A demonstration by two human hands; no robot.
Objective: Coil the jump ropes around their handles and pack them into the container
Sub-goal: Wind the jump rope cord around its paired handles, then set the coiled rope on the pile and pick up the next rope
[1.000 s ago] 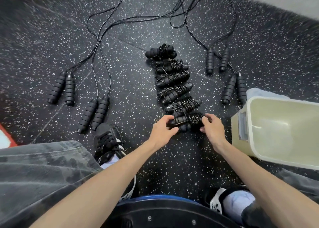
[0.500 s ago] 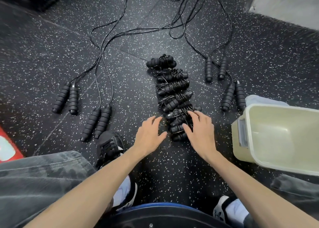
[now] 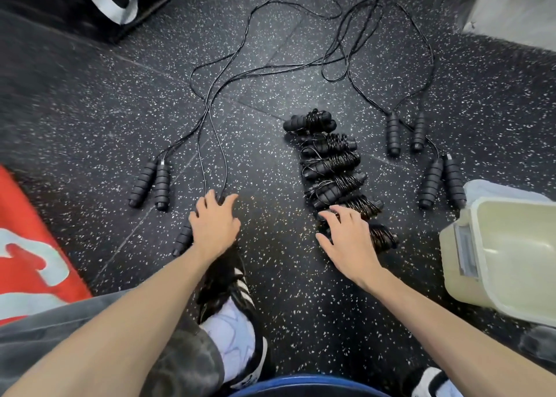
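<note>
1. The left hand (image 3: 214, 227) lies on the next loose rope's handles (image 3: 183, 238), near the shoe (image 3: 224, 279). Its fingers are spread and I cannot tell if they grip yet.
2. The right hand (image 3: 349, 240) is open and flat, resting on the near end of the row of coiled ropes (image 3: 334, 168) on the floor (image 3: 90, 111).
3. The container (image 3: 508, 255) sits to the right, open, with no rope inside that I can see.
4. To do this step well, I think the left hand should grab both handles together, so the cord (image 3: 210, 120) can be wound tight around them.
5. The long cord crosses other cords farther out, so pull slowly or it may tangle.
6. There is bare floor between the hands for winding. Another loose pair (image 3: 150, 183) lies close on the left, so lift straight up.
</note>
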